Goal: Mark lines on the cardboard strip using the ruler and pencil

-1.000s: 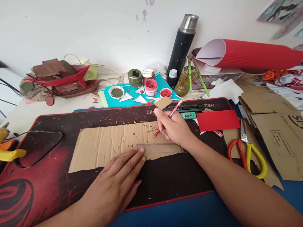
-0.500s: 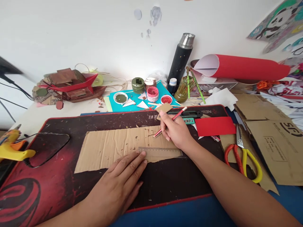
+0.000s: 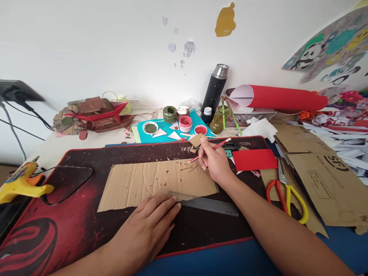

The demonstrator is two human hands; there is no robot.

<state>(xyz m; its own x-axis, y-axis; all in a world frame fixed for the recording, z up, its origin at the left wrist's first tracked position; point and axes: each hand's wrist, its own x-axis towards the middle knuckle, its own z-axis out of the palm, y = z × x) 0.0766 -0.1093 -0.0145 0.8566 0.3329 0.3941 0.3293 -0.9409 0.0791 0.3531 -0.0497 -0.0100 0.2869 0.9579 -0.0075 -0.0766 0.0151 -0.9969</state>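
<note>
"What's at the far left?"

"A glue gun (image 3: 21, 188), its cable looping onto the mat (image 3: 195, 230). Behind that, the boat (image 3: 94, 105) stands near the wall."

"And the cardboard (image 3: 143, 178)?"

"Flat on the mat, in the middle, with dark flecks scattered over its surface."

"Where's the left hand (image 3: 152, 226)?"

"At the cardboard's near edge, palm down. Its fingers are stretched out and side by side, grasping nothing; the tips lie on the left end of the ruler (image 3: 211, 206)."

"Is the ruler straight along that edge?"

"No, it slants. The left end overlaps the cardboard, and the rest runs off over the mat, toward the right forearm."

"Beyond the cardboard?"

"The green pot (image 3: 170, 114) and, just right of it, the pink pot (image 3: 185, 123), both open."

"What does the right hand (image 3: 215, 159) have?"

"The pencil (image 3: 222, 143). Thumb and fingers are closed around it, and the point is over the cardboard near the far edge. I can't tell whether it touches."

"Further right?"

"The flask (image 3: 214, 86) leans in view at the back. Nearer are the red card (image 3: 255, 159), then the scissors (image 3: 282, 175), blades pointing away, and finally the box (image 3: 322, 188), folded flat."
</note>
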